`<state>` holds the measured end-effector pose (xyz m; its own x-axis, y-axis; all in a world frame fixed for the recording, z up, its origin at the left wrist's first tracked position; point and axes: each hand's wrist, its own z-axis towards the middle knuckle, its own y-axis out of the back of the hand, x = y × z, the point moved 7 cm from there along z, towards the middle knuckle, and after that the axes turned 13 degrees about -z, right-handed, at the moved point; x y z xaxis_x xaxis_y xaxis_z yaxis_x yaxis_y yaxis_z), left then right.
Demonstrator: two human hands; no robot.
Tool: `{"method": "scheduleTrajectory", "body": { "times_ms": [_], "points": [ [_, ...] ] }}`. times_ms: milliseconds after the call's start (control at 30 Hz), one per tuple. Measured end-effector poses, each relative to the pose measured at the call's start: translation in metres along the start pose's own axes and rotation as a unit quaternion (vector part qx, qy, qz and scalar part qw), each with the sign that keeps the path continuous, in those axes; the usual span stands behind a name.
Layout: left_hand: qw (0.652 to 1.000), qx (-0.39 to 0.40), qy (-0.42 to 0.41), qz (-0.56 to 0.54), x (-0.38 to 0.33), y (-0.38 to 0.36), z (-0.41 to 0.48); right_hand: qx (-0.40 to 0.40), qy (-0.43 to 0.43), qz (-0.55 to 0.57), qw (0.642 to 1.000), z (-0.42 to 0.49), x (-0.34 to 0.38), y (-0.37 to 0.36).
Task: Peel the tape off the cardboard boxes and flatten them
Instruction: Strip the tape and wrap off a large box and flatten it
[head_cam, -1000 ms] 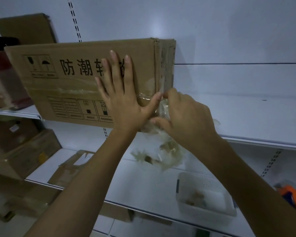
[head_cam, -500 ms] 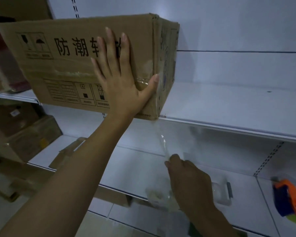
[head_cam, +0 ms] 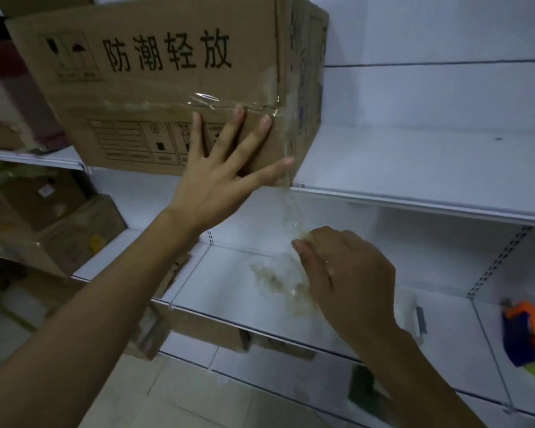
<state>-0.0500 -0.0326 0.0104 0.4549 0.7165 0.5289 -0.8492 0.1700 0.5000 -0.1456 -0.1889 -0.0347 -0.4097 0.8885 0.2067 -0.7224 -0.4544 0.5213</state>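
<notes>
Peeling is under way: the left hand [head_cam: 220,183] presses flat, its grip released, on the cardboard box [head_cam: 173,84] at the upper shelf's [head_cam: 414,196] front edge, the right hand [head_cam: 346,273] pinching the clear tape [head_cam: 291,208] strip, which next needs pulling free.

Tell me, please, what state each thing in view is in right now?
Cardboard box: unflattened, on the upper shelf, some tape left across its front.
Tape strip: partly peeled, stretched from the box's corner.
Left hand: open, flat against the box.
Right hand: pinching the tape.
</notes>
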Motion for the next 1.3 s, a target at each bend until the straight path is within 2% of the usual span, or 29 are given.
{"method": "scheduleTrajectory", "body": {
  "times_ms": [100, 267, 367, 433, 500, 567, 700, 767, 833, 900, 967, 1133, 1233, 1300],
  "points": [
    [1.0, -0.014, 0.0, -0.008, 0.008, 0.029, 0.014, -0.079, 0.022, 0.058, 0.995, 0.029, 0.009, 0.02],
    [0.995, -0.076, 0.065, -0.029, 0.077, 0.092, 0.065, -0.14, 0.04, 0.154, 0.977, 0.077, 0.03, 0.049],
    [0.995, -0.074, 0.066, -0.018, 0.089, 0.109, 0.083, -0.181, 0.082, 0.15, 0.968, 0.101, 0.043, 0.063],
    [0.992, -0.091, 0.074, -0.035, 0.095, 0.116, 0.093, -0.207, 0.14, 0.126, 0.96, 0.115, 0.056, 0.07],
    [0.987, -0.125, 0.081, -0.064, 0.104, 0.124, 0.104, -0.206, 0.191, 0.12, 0.952, 0.134, 0.066, 0.074],
    [0.981, -0.15, 0.081, -0.088, 0.114, 0.128, 0.118, -0.19, 0.2, 0.125, 0.953, 0.154, 0.066, 0.075],
    [0.984, -0.124, 0.095, -0.089, 0.137, 0.117, 0.147, -0.185, 0.209, 0.107, 0.954, 0.152, 0.066, 0.065],
    [0.986, -0.081, 0.105, -0.101, 0.141, 0.101, 0.16, -0.166, 0.215, 0.078, 0.959, 0.135, 0.066, 0.051],
    [0.984, -0.048, 0.123, -0.115, 0.134, 0.078, 0.168, -0.093, 0.117, 0.048, 0.988, 0.132, 0.045, 0.038],
    [0.977, -0.077, 0.155, -0.125, 0.129, 0.067, 0.171, -0.005, -0.003, 0.016, 1.0, 0.141, 0.013, 0.031],
    [0.974, -0.109, 0.157, -0.124, 0.128, 0.061, 0.17, -0.005, -0.028, -0.069, 0.997, 0.159, -0.008, 0.04],
    [0.98, -0.097, 0.141, -0.097, 0.129, 0.054, 0.172, -0.069, -0.028, -0.255, 0.964, 0.25, -0.001, 0.071],
    [0.979, -0.108, 0.146, -0.094, 0.128, 0.057, 0.171, -0.03, -0.03, -0.377, 0.925, 0.292, 0.019, 0.062],
    [0.976, -0.118, 0.149, -0.102, 0.128, 0.059, 0.17, -0.018, -0.018, -0.413, 0.911, 0.3, 0.031, 0.053]
  ]
}}
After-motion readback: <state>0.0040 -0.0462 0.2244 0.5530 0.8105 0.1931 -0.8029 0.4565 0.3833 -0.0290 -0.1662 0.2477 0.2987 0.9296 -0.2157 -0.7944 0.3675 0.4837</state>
